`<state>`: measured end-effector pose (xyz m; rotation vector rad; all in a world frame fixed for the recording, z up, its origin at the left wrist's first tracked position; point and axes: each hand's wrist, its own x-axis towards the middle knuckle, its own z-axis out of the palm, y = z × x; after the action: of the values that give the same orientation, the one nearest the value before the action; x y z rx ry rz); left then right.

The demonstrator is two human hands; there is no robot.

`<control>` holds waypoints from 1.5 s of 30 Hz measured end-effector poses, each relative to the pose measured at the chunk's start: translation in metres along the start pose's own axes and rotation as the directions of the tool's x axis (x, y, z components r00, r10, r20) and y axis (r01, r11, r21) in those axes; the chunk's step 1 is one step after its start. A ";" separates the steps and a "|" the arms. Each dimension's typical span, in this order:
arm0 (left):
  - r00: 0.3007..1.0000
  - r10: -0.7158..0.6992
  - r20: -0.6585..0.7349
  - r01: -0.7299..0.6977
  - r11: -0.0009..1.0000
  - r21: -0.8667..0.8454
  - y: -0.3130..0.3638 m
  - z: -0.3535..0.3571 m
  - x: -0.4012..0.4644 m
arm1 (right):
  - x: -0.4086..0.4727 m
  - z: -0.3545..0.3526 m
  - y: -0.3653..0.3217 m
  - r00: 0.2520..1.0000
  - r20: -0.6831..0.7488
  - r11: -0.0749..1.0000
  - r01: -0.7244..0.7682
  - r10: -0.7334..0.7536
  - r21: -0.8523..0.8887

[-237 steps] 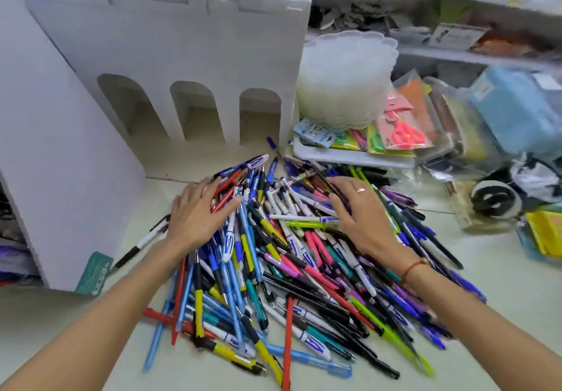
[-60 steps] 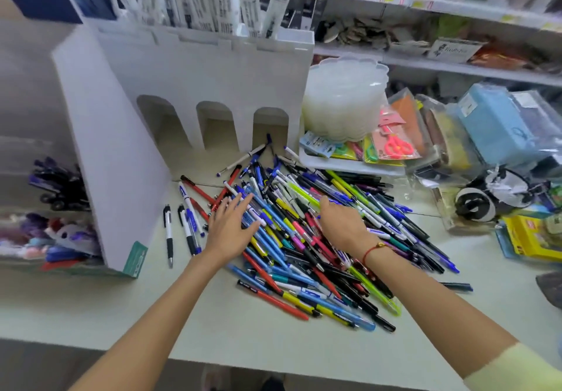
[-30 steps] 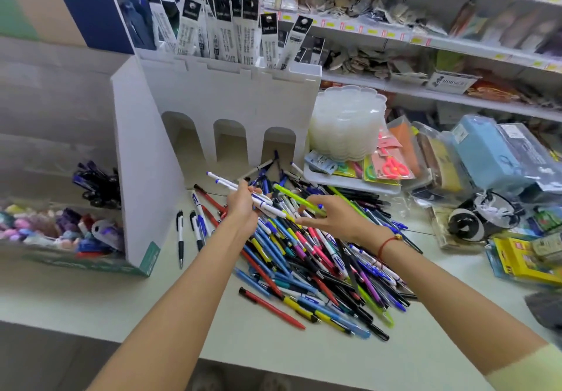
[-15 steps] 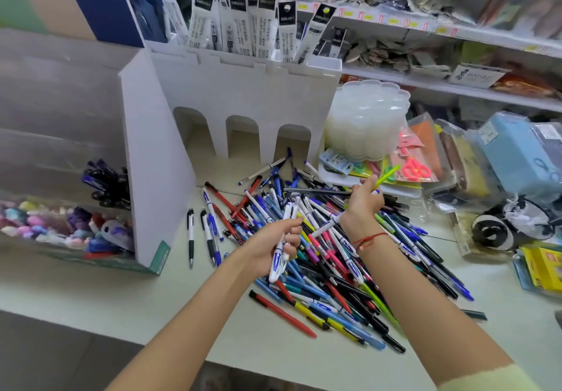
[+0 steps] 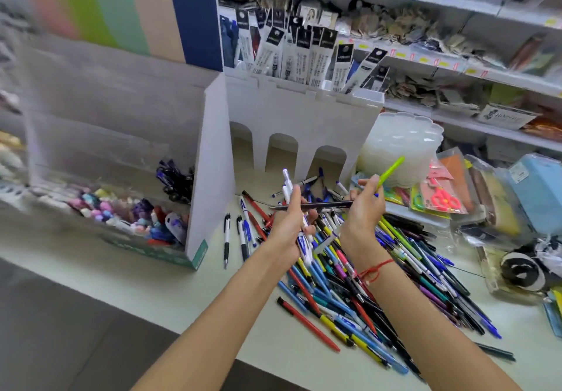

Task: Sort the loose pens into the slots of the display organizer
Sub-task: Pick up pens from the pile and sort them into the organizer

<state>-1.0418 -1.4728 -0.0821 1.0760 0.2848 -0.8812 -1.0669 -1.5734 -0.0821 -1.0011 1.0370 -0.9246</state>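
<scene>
Right in front of you, the pile of pens [image 5: 365,284] lies loose on the counter [image 5: 152,284]. Pens are light, hard and a bit slippery, so pinch each 1 near the middle. Your left hand [image 5: 290,223] grips white pens [image 5: 293,208]. Your right hand [image 5: 363,205] pinches a green pen [image 5: 390,170], with a black pen [image 5: 313,205] between both hands. Farther back stands the organizer [image 5: 301,123].

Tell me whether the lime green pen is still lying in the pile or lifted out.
Lifted out. The right hand pinches the lime green pen above the pen pile, tip angled up.
</scene>
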 end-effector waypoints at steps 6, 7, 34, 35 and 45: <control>0.972 0.230 -0.055 -0.222 0.968 0.116 0.061 -0.057 -0.037 | -0.040 0.026 -0.029 0.980 0.189 0.962 -0.103 0.055 0.252; 0.962 0.266 -0.064 -0.256 0.958 0.133 0.072 -0.073 -0.043 | -0.052 0.034 -0.033 0.970 0.240 0.950 -0.115 0.044 0.290; 0.963 0.154 0.223 -0.251 0.815 0.522 0.232 -0.345 -0.067 | -0.260 0.282 0.040 0.626 0.717 0.951 -0.180 0.308 -0.251; 0.963 0.170 0.210 -0.257 0.817 0.517 0.235 -0.345 -0.063 | -0.260 0.287 0.043 0.633 0.715 0.946 -0.092 0.297 -0.312; 0.953 0.111 0.281 -0.269 0.732 0.626 0.268 -0.343 -0.040 | -0.264 0.314 0.062 0.651 0.738 0.562 0.683 -0.178 -0.467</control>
<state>-0.7989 -1.1106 -0.0497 1.6116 -0.3679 -0.9269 -0.8234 -1.2440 -0.0181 -2.1908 0.5161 -0.4678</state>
